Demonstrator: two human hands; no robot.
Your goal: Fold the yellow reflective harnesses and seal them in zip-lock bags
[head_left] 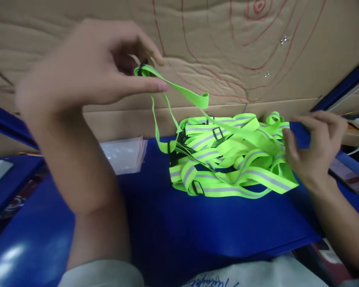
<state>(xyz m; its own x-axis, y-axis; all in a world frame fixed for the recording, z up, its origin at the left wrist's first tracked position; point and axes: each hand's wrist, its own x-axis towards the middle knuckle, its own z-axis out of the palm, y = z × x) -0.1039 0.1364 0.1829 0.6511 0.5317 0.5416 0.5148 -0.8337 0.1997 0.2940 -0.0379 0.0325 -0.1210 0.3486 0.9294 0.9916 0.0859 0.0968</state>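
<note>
My left hand [107, 67] is raised at the upper left, fingers curled round a neon green strap [179, 89] with a small black clip close to the fingers. From there the strap loops out and runs down to a tangled pile of reflective straps [227, 155], neon green with grey stripes and black buckles [217, 134]. At the pile's right edge is my right hand [315, 147], its thumb and fingers apart. Whether its thumb touches the straps, I cannot tell.
The pile lies on a blue tabletop [197, 223]. A clear plastic bag [124, 154] lies behind my left forearm. Brown cardboard [209, 48] with red drawn lines stands at the back. On the right is a phone [351, 175].
</note>
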